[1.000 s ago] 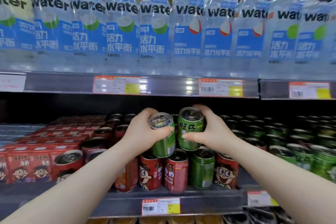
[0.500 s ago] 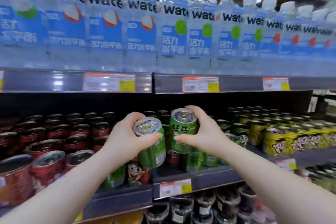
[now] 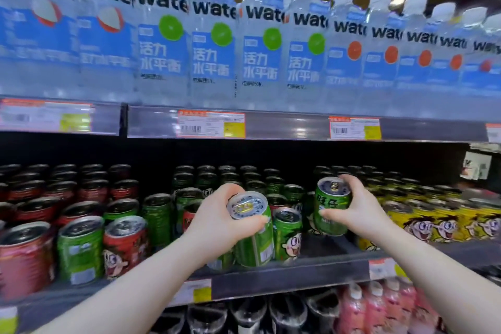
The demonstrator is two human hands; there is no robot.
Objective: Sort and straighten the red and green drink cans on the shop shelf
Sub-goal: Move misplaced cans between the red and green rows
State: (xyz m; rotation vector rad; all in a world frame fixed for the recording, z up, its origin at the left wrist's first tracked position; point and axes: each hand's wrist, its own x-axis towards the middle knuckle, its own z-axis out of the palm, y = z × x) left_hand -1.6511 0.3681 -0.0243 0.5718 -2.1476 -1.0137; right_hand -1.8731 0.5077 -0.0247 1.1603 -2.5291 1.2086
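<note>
My left hand grips a green can from the side, tilted toward me at the shelf's front. My right hand holds a second green can upright, farther right and a little higher over the shelf. Red cans and green cans stand mixed at the front left. More green cans fill the middle rows behind my hands. Red cans crowd the far left.
Yellow cans line the shelf to the right. Water bottles stand in a row on the upper shelf, above price tags. Pink bottles and dark bottles sit on the shelf below.
The view has swung right along the shelf. Both hands have carried their green cans rightward and moved apart, the left can now low at the shelf front.
</note>
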